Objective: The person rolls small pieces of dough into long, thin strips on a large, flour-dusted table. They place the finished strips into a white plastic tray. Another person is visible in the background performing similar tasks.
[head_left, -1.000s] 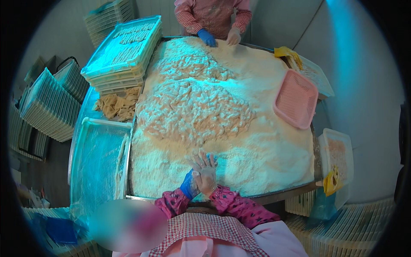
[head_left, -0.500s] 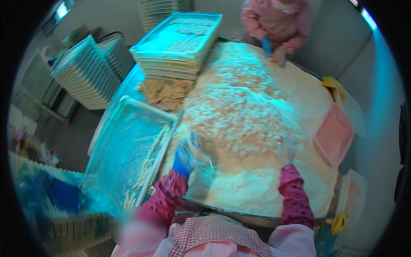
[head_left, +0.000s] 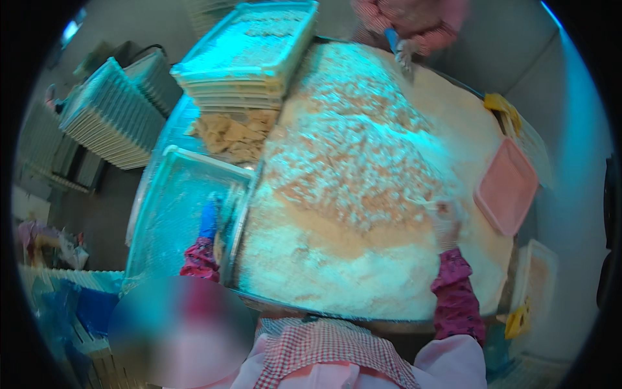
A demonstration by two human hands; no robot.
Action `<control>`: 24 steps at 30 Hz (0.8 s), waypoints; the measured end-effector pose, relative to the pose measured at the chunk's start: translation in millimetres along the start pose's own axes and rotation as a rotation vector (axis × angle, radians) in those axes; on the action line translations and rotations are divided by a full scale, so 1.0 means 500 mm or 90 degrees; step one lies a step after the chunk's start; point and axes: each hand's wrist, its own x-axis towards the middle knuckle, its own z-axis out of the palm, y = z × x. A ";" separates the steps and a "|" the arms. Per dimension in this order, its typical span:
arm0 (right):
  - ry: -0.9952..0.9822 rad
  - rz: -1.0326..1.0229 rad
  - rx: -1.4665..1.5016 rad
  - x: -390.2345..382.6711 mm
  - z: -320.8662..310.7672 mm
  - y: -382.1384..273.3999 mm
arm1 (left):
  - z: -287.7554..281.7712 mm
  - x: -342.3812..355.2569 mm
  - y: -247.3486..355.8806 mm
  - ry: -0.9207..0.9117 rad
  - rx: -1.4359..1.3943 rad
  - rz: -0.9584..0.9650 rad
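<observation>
You stood at a broad table (head_left: 285,307) covered in pale flour (head_left: 311,279), and across its middle and far side spread the heap of floured pieces (head_left: 356,155). At the far edge a co-worker (head_left: 414,19) faced you, one blue and one pale glove close together. A stack of shallow trays (head_left: 230,91) rose past the table's upper left, its top tray bearing floured pieces; more stacked trays (head_left: 110,120) stood beyond, to your left. Beside you lay a film-lined tray (head_left: 168,207), its raised rim standing between your left hand and the heap. The pink basket (head_left: 506,188) sat on the right side, just beyond your right hand and in the way on that flank; near it were a pale bin (head_left: 534,152) and a yellow item (head_left: 504,110). Crumpled tan cloth (head_left: 236,135) filled the gap between stack and lined tray. Your right hand (head_left: 446,220), in a pale glove, was at the heap's right edge, fingers bent beside a pale strand; whether it gripped that, I cannot tell. Your blue-gloved left hand (head_left: 208,217) was over the lined tray; its fingers were too blurred to read.
</observation>
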 end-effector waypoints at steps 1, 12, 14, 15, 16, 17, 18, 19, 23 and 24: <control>-0.028 -0.018 0.015 -0.035 0.016 -0.003 | -0.035 0.018 -0.024 0.005 0.036 0.080; 0.101 0.243 0.020 -0.186 0.116 0.036 | 0.340 -0.379 -0.103 -0.601 0.465 0.711; 0.098 0.193 -0.029 -0.154 0.166 0.015 | 0.392 -0.428 -0.121 -0.712 0.573 0.666; 0.136 0.232 0.095 -0.140 0.151 0.013 | 0.396 -0.442 -0.125 -0.695 0.577 0.692; 0.173 0.267 0.221 -0.126 0.126 0.012 | 0.397 -0.453 -0.122 -0.677 0.580 0.717; 0.196 0.298 0.356 -0.108 0.110 -0.002 | 0.384 -0.443 -0.128 -0.631 0.556 0.699; 0.189 0.258 0.383 -0.090 0.086 -0.032 | 0.364 -0.421 -0.144 -0.587 0.529 0.676; 0.180 0.223 0.412 -0.076 0.056 -0.076 | 0.338 -0.406 -0.155 -0.544 0.506 0.648; -0.206 -0.139 0.010 -0.156 0.023 -0.114 | 0.285 -0.368 -0.174 -0.413 0.480 0.622; -0.346 -0.254 -0.165 -0.187 0.019 -0.111 | 0.277 -0.361 -0.171 -0.378 0.473 0.654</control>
